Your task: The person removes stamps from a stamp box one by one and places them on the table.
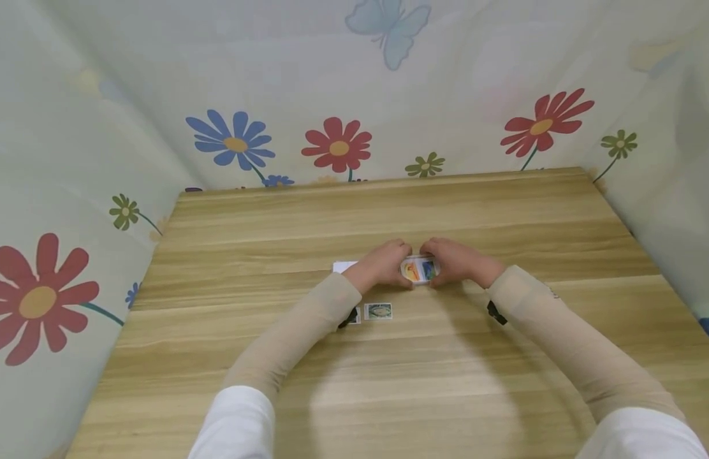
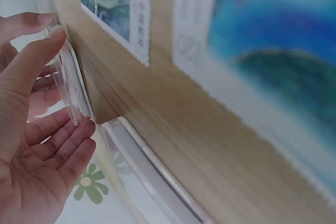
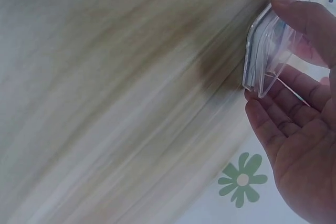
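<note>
Between the two hands is a small clear plastic case point(image 1: 420, 270) with colourful stamp-like pictures inside, one orange, one blue-green. My left hand point(image 1: 383, 264) pinches its left end, thumb on the near edge and fingers at the far edge. At the opposite end, my right hand point(image 1: 459, 260) grips it the same way. Both wrist views show the case edge-on, close to the tabletop; its layered clear walls point(image 3: 262, 51) appear in the right one. Below the left wrist lie a green-toned stamp point(image 1: 379, 311) and another stamp point(image 1: 355, 316), partly covered by the wrist strap.
A second clear case with a white insert point(image 2: 142, 171) lies beside the left hand, mostly hidden behind it in the head view. The wooden table point(image 1: 263, 242) meets a flower-printed curtain point(image 1: 285, 76) at the back and sides.
</note>
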Tool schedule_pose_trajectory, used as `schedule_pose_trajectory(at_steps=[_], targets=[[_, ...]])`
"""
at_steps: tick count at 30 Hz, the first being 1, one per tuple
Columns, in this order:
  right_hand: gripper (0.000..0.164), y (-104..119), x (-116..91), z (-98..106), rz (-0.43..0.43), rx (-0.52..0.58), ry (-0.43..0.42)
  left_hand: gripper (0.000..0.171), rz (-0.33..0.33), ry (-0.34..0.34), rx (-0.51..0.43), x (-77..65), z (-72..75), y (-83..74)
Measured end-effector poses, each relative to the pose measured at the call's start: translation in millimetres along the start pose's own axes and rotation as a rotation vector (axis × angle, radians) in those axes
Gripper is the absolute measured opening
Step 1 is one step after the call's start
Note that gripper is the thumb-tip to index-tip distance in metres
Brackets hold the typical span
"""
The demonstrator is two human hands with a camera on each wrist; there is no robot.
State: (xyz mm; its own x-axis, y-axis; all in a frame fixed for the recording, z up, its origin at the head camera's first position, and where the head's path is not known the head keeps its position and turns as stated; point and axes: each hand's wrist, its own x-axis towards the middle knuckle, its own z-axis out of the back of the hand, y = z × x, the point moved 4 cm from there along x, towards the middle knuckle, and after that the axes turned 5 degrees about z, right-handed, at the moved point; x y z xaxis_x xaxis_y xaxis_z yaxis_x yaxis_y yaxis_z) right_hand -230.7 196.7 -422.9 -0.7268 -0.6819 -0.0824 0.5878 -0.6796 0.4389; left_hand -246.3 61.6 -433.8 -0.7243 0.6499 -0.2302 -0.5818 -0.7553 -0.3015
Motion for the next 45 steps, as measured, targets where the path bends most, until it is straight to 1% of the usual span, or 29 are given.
schedule_pose_trajectory(at_steps=[4,9,13,17,22,25,28,33,38,42,45], targets=[[0.058,-1,0,-2,-0.016,0.042,0.016,0.068,0.003,0.014,-0.012,-0.2,-1.3,2.1],[0.059,-2,-1,-2,-0.047,0.051,0.029,0.068,-0.009,0.006,-0.005,0.1,-1.3,2.9],[0.059,-1,-1,0,-0.046,0.041,0.028,0.067,-0.008,-0.004,0.0,-0.3,0.8,3.1],[0.06,1,-1,3,-0.033,0.026,0.018,0.066,0.006,-0.002,-0.002,-1.2,5.6,3.8],[0.059,0,3,11,-0.016,-0.019,-0.016,0.067,0.026,-0.008,0.064,1.0,18.1,4.9],[0.06,0,6,17,-0.03,-0.028,-0.015,0.065,0.032,-0.02,0.095,2.6,26.0,6.0],[0.061,0,7,21,-0.042,-0.04,-0.006,0.064,0.032,-0.018,0.087,4.2,30.3,7.2],[0.062,-4,10,25,-0.06,-0.029,-0.006,0.063,0.036,-0.026,0.062,11.8,32.3,12.9],[0.062,-11,18,30,-0.048,-0.017,-0.025,0.064,0.062,-0.042,0.038,21.0,37.3,21.6],[0.063,-21,23,31,-0.078,-0.01,-0.035,0.062,0.077,-0.054,0.009,29.7,39.5,26.4],[0.061,-27,26,30,-0.095,0.009,-0.036,0.063,0.098,-0.055,0.008,34.7,38.9,28.1]])
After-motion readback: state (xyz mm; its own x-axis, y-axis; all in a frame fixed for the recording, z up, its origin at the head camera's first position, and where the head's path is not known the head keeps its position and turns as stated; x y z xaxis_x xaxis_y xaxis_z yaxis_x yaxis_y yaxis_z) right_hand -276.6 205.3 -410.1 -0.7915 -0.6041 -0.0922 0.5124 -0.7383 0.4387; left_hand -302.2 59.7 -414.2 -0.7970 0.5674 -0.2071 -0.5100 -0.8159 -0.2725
